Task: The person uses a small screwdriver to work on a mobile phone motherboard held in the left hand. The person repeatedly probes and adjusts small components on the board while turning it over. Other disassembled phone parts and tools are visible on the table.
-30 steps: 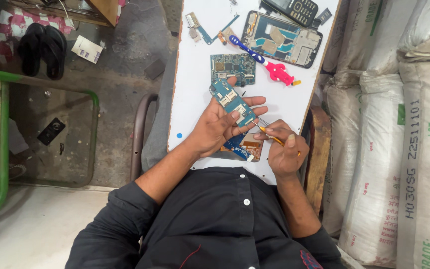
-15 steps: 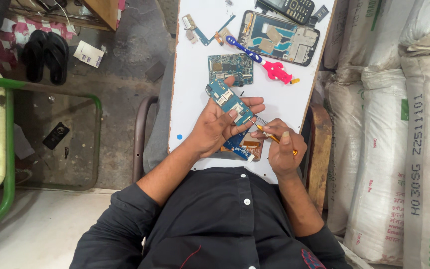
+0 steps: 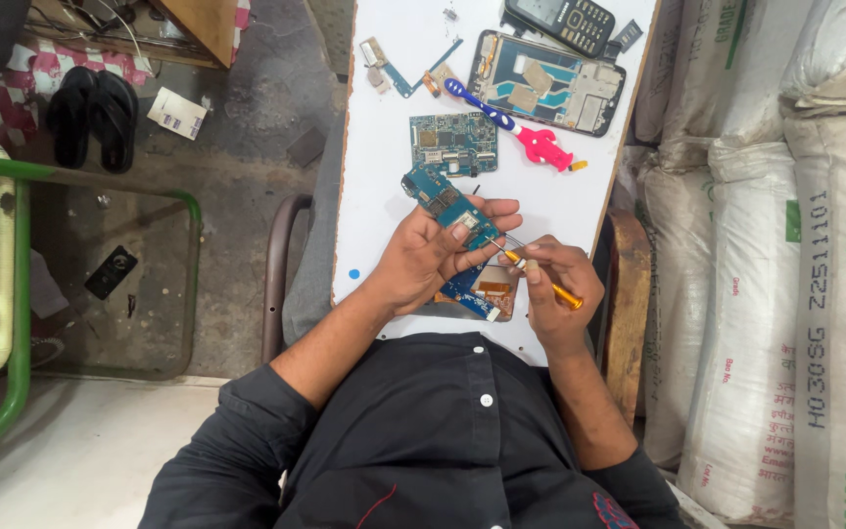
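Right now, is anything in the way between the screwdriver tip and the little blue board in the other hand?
Nothing visible. The left hand holds the blue board up off the table, and the screwdriver in the right hand points straight at its near end, tip bare.

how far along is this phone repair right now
Done: the phone frame lies opened on the table, with a second board and small parts taken out. In hand: the left hand holds a blue board while the right hand puts a screwdriver to it. Left: nothing is reassembled yet.
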